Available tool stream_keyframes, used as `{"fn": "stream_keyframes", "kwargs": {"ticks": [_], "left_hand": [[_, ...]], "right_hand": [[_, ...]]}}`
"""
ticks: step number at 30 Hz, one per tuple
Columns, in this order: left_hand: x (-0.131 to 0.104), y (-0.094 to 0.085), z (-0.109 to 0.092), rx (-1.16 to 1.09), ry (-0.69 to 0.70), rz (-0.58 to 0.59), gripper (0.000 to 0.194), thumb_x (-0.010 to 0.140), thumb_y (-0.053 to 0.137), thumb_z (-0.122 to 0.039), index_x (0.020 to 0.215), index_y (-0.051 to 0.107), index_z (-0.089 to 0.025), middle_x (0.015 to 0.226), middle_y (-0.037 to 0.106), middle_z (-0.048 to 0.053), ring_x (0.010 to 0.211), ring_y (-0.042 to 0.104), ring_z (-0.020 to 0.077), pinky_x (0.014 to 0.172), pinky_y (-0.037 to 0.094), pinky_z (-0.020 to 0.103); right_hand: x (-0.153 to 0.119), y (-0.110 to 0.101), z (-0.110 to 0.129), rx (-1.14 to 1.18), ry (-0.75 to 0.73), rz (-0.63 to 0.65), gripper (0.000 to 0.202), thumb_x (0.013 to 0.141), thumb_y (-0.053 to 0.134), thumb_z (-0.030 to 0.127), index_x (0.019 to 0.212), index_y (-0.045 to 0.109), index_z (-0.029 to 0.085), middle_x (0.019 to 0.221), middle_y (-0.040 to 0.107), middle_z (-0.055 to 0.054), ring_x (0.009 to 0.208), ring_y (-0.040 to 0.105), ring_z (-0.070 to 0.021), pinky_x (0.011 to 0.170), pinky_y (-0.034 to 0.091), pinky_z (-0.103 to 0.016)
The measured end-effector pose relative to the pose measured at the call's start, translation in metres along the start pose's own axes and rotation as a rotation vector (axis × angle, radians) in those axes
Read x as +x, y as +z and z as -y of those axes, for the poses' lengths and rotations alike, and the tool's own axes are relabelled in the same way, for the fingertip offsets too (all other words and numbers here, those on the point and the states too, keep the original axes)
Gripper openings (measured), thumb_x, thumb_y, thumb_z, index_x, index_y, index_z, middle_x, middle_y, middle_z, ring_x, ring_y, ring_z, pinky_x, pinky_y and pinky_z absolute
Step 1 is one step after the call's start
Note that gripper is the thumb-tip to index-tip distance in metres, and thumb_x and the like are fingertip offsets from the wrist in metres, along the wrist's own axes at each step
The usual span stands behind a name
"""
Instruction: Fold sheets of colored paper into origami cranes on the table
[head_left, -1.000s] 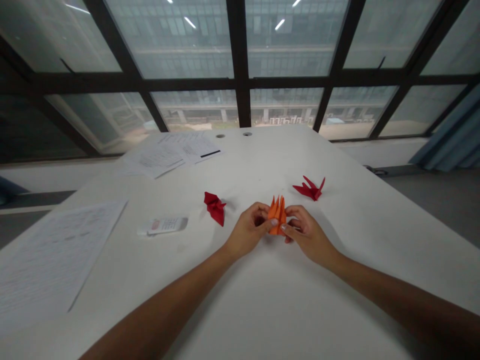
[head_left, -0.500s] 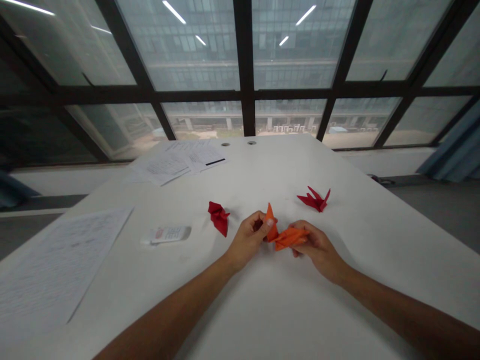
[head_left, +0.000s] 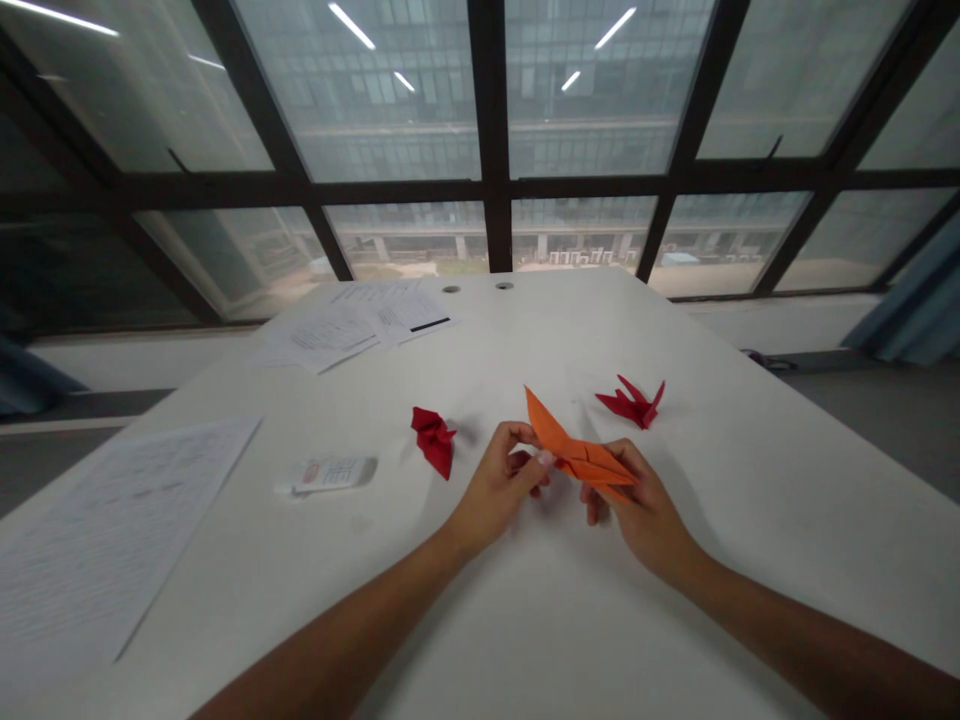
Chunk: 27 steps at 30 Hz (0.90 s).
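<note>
Dark-framed windows [head_left: 495, 120] span the top of the frame, behind a white tabletop [head_left: 525, 630]. At the far left edge hangs a blue curtain [head_left: 30, 380]. Lower left lies a printed sheet [head_left: 127, 530], its text too blurred to read; loose papers [head_left: 345, 325] overlap farther up, left of centre. Between them and nearer the middle rests a small white labelled item [head_left: 334, 474], then a dark red folded paper [head_left: 433, 440]. Just right of it, the left hand [head_left: 491, 490] pinches the orange folded paper [head_left: 585, 460] near its left part, thumb in front. This piece sits right of centre, one point rising to the upper left. Its other end is gripped by the right hand [head_left: 649, 510], whose hold is partly hidden. Above that hand, apart from it, stands a red paper crane [head_left: 634, 403].
</note>
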<state>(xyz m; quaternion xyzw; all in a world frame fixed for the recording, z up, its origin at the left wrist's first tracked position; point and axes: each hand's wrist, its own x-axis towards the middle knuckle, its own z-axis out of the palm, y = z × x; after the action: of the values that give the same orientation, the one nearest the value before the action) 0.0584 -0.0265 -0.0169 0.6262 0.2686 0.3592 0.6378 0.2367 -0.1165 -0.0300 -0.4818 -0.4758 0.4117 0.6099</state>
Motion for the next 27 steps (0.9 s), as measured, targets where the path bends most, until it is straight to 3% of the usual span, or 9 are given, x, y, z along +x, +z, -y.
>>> {"fn": "stream_keyframes", "kwargs": {"ticks": [3, 7, 10, 14, 18, 27], "left_hand": [[-0.006, 0.005, 0.0, 0.11, 0.044, 0.019, 0.052, 0.085, 0.077, -0.043, 0.121, 0.043, -0.025, 0.123, 0.052, 0.005, 0.079, 0.058, 0.0096, 0.064, 0.048, 0.023], [-0.01, 0.007, -0.001, 0.168, 0.085, 0.005, 0.065, 0.085, 0.078, -0.04, 0.13, 0.033, -0.031, 0.132, 0.046, 0.007, 0.082, 0.058, 0.0104, 0.063, 0.049, 0.023], [-0.011, 0.006, -0.001, 0.211, 0.152, 0.023, 0.06, 0.088, 0.076, -0.037, 0.133, 0.037, -0.032, 0.134, 0.045, 0.008, 0.085, 0.058, 0.0111, 0.065, 0.05, 0.024], [-0.009, 0.004, 0.0, 0.337, 0.19, 0.071, 0.03, 0.091, 0.072, -0.038, 0.117, 0.063, -0.026, 0.133, 0.044, 0.008, 0.089, 0.059, 0.0125, 0.069, 0.051, 0.025], [-0.004, 0.002, 0.002, 0.297, 0.162, 0.027, 0.021, 0.091, 0.071, -0.04, 0.101, 0.071, -0.022, 0.117, 0.053, 0.008, 0.09, 0.059, 0.0153, 0.072, 0.051, 0.026], [0.004, -0.004, 0.001, 0.161, 0.146, 0.027, 0.024, 0.088, 0.074, -0.039, 0.082, 0.074, -0.016, 0.087, 0.058, 0.004, 0.082, 0.058, 0.0153, 0.076, 0.047, 0.028]], "right_hand": [[-0.001, 0.0, -0.002, -0.022, 0.013, 0.019, 0.013, 0.094, 0.065, 0.033, 0.094, 0.055, 0.024, 0.076, 0.063, 0.002, 0.056, 0.058, -0.0118, 0.051, 0.047, -0.026], [-0.003, -0.001, -0.002, -0.05, 0.039, 0.038, 0.018, 0.094, 0.067, 0.036, 0.101, 0.059, 0.022, 0.085, 0.062, 0.0, 0.063, 0.057, -0.0114, 0.055, 0.049, -0.026], [-0.003, -0.001, -0.003, -0.061, 0.044, 0.053, 0.02, 0.095, 0.067, 0.039, 0.103, 0.058, 0.023, 0.091, 0.061, -0.001, 0.069, 0.057, -0.0127, 0.057, 0.05, -0.026], [-0.004, -0.001, -0.007, -0.037, 0.044, 0.064, 0.02, 0.095, 0.066, 0.037, 0.094, 0.052, 0.024, 0.096, 0.061, -0.001, 0.075, 0.058, -0.0139, 0.058, 0.05, -0.026], [-0.003, -0.001, -0.009, -0.043, 0.049, 0.053, 0.022, 0.096, 0.065, 0.04, 0.091, 0.05, 0.024, 0.087, 0.058, 0.001, 0.07, 0.055, -0.0132, 0.058, 0.049, -0.027], [0.001, 0.0, -0.01, 0.003, 0.087, 0.038, 0.027, 0.098, 0.06, 0.045, 0.09, 0.045, 0.024, 0.066, 0.057, 0.007, 0.055, 0.052, -0.0105, 0.054, 0.043, -0.025]]}}
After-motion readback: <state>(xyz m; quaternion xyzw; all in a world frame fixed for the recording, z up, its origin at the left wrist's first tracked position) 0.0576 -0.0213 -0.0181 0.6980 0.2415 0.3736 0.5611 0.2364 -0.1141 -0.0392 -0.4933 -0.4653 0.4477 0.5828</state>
